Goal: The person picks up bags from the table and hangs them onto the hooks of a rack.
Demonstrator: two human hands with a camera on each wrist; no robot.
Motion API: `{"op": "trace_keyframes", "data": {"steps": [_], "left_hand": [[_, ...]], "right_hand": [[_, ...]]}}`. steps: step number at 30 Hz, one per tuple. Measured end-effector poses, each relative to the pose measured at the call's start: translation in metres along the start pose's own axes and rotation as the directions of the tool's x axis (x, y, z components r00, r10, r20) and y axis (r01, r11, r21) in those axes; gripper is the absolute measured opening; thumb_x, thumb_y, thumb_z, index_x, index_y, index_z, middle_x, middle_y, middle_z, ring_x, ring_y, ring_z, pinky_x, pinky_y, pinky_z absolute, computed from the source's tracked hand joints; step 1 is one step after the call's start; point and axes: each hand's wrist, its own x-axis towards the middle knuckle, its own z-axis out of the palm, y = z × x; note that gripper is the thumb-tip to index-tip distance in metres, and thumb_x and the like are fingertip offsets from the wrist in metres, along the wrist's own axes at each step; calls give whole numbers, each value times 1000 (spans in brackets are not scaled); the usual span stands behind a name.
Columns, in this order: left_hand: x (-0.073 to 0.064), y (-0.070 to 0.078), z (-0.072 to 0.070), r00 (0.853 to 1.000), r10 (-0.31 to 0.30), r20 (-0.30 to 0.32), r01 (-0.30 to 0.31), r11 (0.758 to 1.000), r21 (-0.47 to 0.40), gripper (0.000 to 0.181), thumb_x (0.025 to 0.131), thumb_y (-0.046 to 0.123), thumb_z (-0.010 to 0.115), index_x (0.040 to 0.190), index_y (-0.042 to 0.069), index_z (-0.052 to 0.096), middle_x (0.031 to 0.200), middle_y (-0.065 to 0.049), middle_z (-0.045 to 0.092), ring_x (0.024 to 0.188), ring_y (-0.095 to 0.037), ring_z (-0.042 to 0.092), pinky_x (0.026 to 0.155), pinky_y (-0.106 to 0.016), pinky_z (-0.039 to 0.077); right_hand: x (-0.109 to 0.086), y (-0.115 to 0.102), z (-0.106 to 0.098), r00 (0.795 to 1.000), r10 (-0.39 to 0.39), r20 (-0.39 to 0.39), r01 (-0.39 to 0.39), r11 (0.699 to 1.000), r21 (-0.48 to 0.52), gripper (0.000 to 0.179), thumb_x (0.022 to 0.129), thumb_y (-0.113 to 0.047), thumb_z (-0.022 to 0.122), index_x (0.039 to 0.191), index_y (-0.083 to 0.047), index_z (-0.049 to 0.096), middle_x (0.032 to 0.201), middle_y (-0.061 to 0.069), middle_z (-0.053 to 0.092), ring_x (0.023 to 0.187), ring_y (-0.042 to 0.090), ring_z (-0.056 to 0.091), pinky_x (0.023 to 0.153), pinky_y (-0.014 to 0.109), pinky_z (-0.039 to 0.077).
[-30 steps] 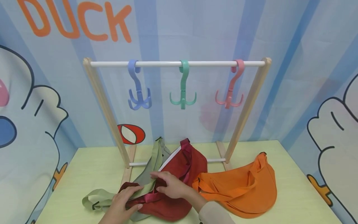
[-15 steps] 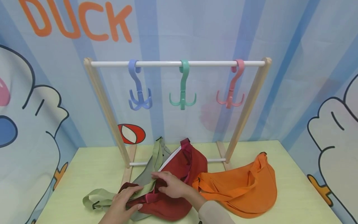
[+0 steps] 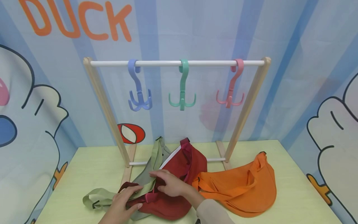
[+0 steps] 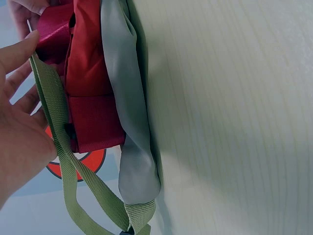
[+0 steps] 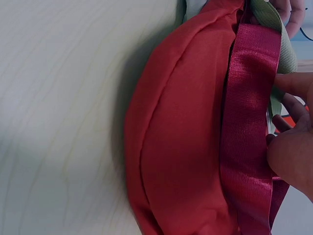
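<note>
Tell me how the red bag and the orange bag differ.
The red bag lies partly over a gray bag; the orange bag, to its right, lies on the table. A green strap crosses the red bag, but none crosses the orange bag. Both look soft and have straps.

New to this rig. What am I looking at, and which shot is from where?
No machine here: a person works with a bare left hand and right hand. The head view looks forward and down from a head-worn camera; the other two come from cameras on each wrist. On the table lie a red bag, a grey bag partly hidden by it, and an orange bag. A rack stands there with three hooks. Both hands touch the green strap; how firmly is unclear.
</note>
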Motion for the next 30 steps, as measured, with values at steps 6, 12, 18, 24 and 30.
{"op": "trace_keyframes", "data": {"steps": [6,12,18,24,30], "left_hand": [[0,1,-1,1000,-18,12,18,1000,-12,44,81,32,68,119,13,56,116,-1,57,108,-27,50,82,-60,31],[0,1,0,1000,-12,-1,12,1000,-21,44,80,30,69,119,12,56,116,0,56,109,-27,50,83,-60,30],[0,1,-2,1000,-23,-2,23,999,-28,44,81,28,69,120,14,55,116,1,57,109,-26,50,84,-57,31],[0,-1,-1,998,23,-65,-25,1000,-16,39,80,19,69,117,13,57,107,5,58,101,-20,54,81,-53,33],[1,-8,3,962,160,-221,-157,987,33,38,75,2,72,110,11,61,91,11,59,85,-8,58,73,-35,46]], "right_hand": [[3,0,1,999,36,27,-36,999,4,53,85,6,56,134,-6,43,127,1,52,126,18,32,101,32,30],[5,1,1,997,69,19,-69,998,-14,52,84,5,57,134,-8,44,125,1,53,128,23,30,102,36,29],[6,1,1,996,85,2,-84,996,-40,52,84,5,57,133,-8,45,126,1,54,130,29,26,103,41,27],[7,3,3,997,77,-26,-79,994,-80,52,83,3,59,132,-8,46,118,1,57,127,26,29,102,38,29],[7,5,4,995,55,-84,-63,994,-92,50,83,1,62,130,-7,49,111,1,58,120,22,36,99,36,31]]}}
